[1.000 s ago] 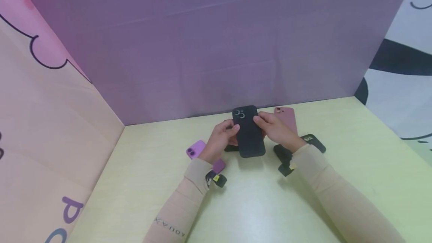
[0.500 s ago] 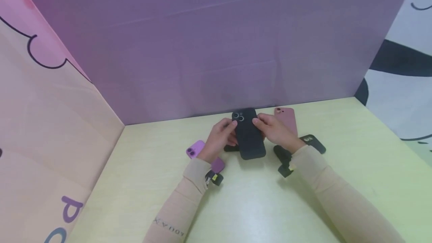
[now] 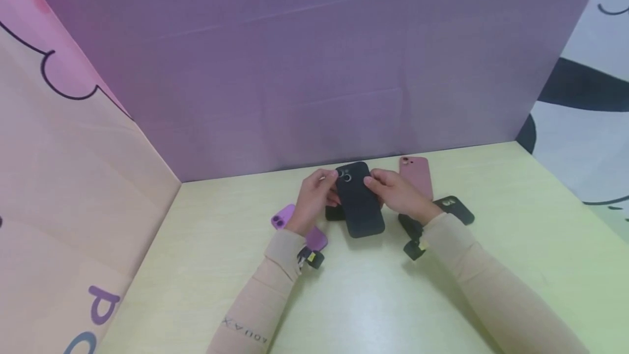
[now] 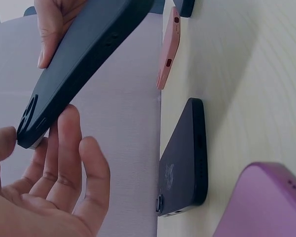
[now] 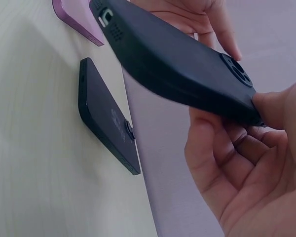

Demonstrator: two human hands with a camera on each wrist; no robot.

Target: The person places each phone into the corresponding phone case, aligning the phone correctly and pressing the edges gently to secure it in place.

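Matte black phone (image 3: 360, 201) held above the yellow-green table (image 3: 373, 299), camera end far, pinched at its far corners between both hands. Left hand (image 3: 314, 201) on the left corner: thumb on the back by the lenses, curled fingers (image 4: 69, 148) under the edge. Right hand (image 3: 393, 193) on the right corner: thumb tip pressed on the back edge, fingers (image 5: 222, 148) bent beneath. Near end of the phone free, tilted toward the near right, clear of the tabletop.

Directly under the held phone, flat on the table, a second black phone (image 4: 185, 158), mostly covered in the head view. Near left, a purple phone (image 3: 285, 216), partly hidden by the left wrist. Far right, a pink phone (image 3: 416, 175) close to the purple backdrop (image 3: 314, 70). Right of the right wrist, another dark case (image 3: 457, 207), half covered by the sleeve; details hard to make out. Screen side of the held phone not visible.

Compared with half a second ago: lower and nearer, far end dropped, turned slightly so the near end swings right; both hands shifted with it, grip unchanged.
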